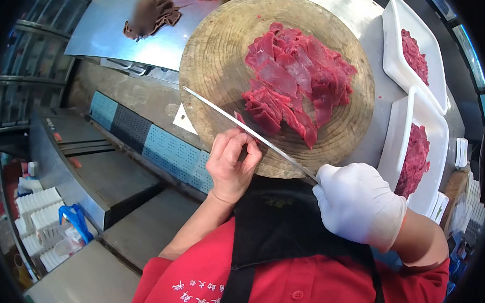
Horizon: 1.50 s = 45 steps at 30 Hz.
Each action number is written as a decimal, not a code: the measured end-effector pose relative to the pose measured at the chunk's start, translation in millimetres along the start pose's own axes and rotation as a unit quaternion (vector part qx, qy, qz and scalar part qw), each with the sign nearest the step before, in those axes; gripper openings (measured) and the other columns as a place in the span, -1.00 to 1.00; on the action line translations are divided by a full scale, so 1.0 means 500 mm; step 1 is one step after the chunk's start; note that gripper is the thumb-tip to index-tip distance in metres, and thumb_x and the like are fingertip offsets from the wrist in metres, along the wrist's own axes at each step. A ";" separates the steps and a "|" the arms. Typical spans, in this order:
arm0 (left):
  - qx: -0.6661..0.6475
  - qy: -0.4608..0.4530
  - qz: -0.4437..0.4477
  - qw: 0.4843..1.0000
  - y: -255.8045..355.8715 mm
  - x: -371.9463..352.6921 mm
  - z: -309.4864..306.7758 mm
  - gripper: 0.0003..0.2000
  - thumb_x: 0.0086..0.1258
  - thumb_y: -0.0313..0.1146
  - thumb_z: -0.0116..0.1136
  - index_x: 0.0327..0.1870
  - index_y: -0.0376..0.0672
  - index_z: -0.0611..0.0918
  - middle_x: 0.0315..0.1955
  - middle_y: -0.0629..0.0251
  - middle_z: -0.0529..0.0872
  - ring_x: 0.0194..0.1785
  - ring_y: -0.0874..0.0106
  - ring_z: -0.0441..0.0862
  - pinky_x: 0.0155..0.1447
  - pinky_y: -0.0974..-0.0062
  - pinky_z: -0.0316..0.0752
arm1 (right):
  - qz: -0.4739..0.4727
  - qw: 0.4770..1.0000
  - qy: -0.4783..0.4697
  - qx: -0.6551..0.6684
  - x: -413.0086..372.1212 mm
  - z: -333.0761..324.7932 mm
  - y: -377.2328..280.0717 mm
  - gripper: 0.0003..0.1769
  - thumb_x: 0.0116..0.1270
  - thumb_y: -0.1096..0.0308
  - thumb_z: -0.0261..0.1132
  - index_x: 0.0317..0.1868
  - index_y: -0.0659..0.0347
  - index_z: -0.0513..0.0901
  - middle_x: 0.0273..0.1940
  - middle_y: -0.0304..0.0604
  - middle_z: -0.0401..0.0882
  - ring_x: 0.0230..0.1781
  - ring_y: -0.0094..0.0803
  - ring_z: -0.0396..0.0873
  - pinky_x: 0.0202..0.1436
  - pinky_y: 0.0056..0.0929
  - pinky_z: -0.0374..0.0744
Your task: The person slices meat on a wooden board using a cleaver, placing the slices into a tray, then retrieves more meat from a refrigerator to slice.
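Observation:
A heap of thin red meat slices lies on a round wooden chopping block. My right hand, in a white glove, is closed around the handle end of a long thin knife, whose blade reaches left across the block's near edge. Bare and bent at the fingers, my left hand pinches a small piece of meat beside the blade, at the block's near left edge. The knife's handle is hidden inside the glove.
Two white trays with red meat stand right of the block. A crumpled brown cloth lies on the metal table at upper left. Stacked white containers and a blue bag are at lower left.

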State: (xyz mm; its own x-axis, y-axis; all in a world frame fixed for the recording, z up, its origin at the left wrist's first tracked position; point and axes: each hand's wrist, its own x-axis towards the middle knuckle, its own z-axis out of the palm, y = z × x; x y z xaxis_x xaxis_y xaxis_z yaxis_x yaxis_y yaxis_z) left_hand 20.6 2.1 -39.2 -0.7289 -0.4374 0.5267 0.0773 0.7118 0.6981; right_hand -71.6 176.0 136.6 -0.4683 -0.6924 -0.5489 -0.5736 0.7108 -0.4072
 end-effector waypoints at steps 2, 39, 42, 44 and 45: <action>-0.012 -0.002 -0.006 1.000 -0.001 -0.001 0.001 -0.75 0.02 -0.67 0.35 -0.26 -0.23 0.63 -0.30 0.20 0.65 -0.31 0.29 0.64 -0.26 0.45 0.57 | 0.020 1.000 -0.019 0.005 0.012 -0.010 -0.005 -0.73 0.34 0.27 0.22 -0.35 0.35 0.57 -0.57 0.20 0.56 -0.49 0.21 0.60 -0.34 0.01 0.58; -0.012 0.018 0.049 0.999 -0.004 -0.005 0.001 -0.74 0.00 -0.69 0.35 -0.28 -0.22 0.63 -0.31 0.18 0.66 -0.30 0.29 0.66 -0.24 0.45 0.59 | -0.032 0.998 0.051 0.018 -0.021 0.027 0.045 -0.82 0.27 0.35 0.21 -0.42 0.30 0.54 -0.60 0.17 0.56 -0.57 0.09 0.61 -0.46 -0.03 0.57; -0.007 0.020 0.065 0.998 0.000 0.000 0.000 -0.72 -0.05 -0.71 0.35 -0.29 -0.22 0.63 -0.35 0.19 0.66 -0.32 0.28 0.65 -0.25 0.43 0.58 | -0.055 0.998 0.043 0.005 -0.030 0.028 0.044 -0.84 0.23 0.36 0.23 -0.42 0.29 0.54 -0.63 0.10 0.55 -0.59 0.06 0.62 -0.47 -0.08 0.57; -0.007 0.017 0.069 0.997 0.003 0.005 -0.002 -0.72 -0.06 -0.71 0.35 -0.30 -0.23 0.62 -0.36 0.19 0.65 -0.33 0.28 0.64 -0.26 0.42 0.57 | -0.039 0.999 0.025 -0.021 -0.034 0.020 0.039 -0.86 0.17 0.38 0.26 -0.41 0.30 0.54 -0.64 0.06 0.55 -0.58 0.04 0.63 -0.48 -0.12 0.57; 0.003 0.015 0.066 0.998 0.006 0.006 -0.002 -0.72 -0.07 -0.71 0.35 -0.30 -0.23 0.62 -0.37 0.19 0.65 -0.34 0.27 0.63 -0.27 0.42 0.56 | -0.038 0.999 0.024 -0.021 -0.032 0.017 0.038 -0.86 0.17 0.38 0.26 -0.41 0.30 0.54 -0.64 0.06 0.55 -0.58 0.04 0.63 -0.48 -0.12 0.57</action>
State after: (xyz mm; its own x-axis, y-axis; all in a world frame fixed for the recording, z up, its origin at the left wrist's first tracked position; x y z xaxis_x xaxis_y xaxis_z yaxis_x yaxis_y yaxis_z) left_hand 19.6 2.3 -35.2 -0.6920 -0.3560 0.6280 0.1668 0.7675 0.6190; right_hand -69.0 201.5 131.5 -0.4539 -0.7496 -0.4818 -0.6357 0.6513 -0.4145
